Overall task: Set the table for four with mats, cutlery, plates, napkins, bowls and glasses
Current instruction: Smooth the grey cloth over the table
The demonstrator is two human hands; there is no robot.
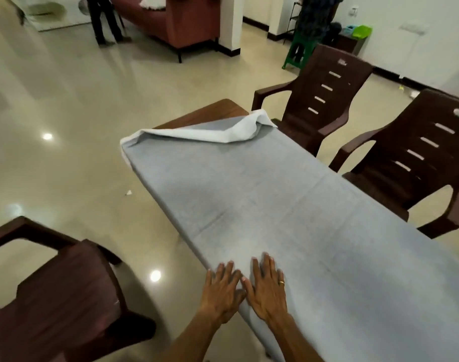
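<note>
A grey tablecloth (262, 194) covers most of the long wooden table (210, 111). Its far end is folded back on itself, showing the white underside (202, 133) and bare wood beyond. My left hand (221, 291) lies flat, fingers spread, on the cloth at the table's near left edge. My right hand (268, 288), with a ring on one finger, lies flat right beside it on the cloth. Neither hand holds anything. No mats, cutlery, plates, napkins, bowls or glasses are in view.
Two brown plastic chairs (319, 100) (416, 163) stand along the table's right side, and a third (56, 291) stands at the near left. A person (105, 19) and a red sofa (176, 24) are far back; another person (314, 19) stands by a green stool (297, 52).
</note>
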